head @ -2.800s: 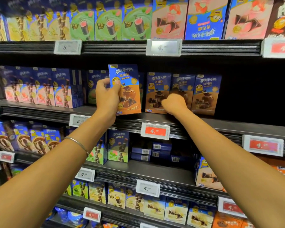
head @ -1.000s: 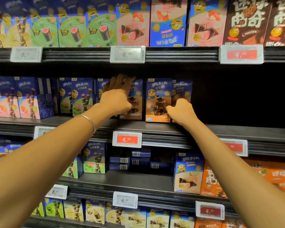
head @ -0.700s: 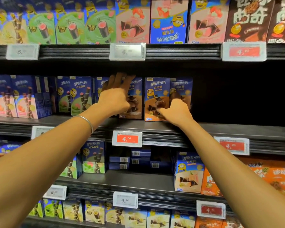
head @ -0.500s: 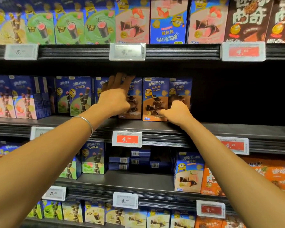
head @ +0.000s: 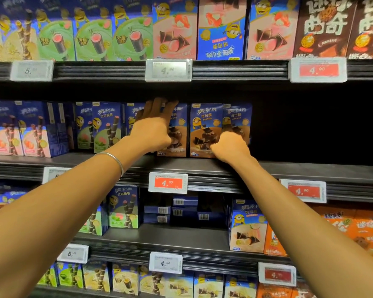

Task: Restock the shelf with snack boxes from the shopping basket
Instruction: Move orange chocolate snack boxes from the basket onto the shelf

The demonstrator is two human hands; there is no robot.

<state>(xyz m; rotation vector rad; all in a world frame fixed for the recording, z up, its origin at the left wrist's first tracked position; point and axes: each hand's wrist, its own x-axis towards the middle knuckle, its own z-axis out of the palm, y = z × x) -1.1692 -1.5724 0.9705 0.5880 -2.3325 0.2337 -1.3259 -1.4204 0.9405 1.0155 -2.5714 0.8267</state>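
Head view.

Left hand [head: 153,131]: fingers [head: 157,106] straight and spread, pointing up, laid flat against the front of the left box [head: 177,134] and reaching its top edge. Nothing clamped; thumb not visible. One metal bracelet [head: 114,161] on this wrist.

Right hand [head: 229,147]: fingers curled, knuckles toward the camera, fingertips touching the lower right corner of the middle box [head: 204,130]. The hand covers the lower part of the right box [head: 238,117]. Cannot tell whether it pinches a box or only pushes against it.

Count, chocolate snack boxes: three, upright in a row, faces forward, standing on the middle shelf [head: 310,168] near its front edge. Left and middle boxes just beside each other; the right one sits slightly behind the middle one.

Same shelf, further left: two green boxes [head: 107,125], then two pink boxes [head: 33,134].

Price tags on this shelf's rail: three, with a red one [head: 168,182] directly below the chocolate boxes.
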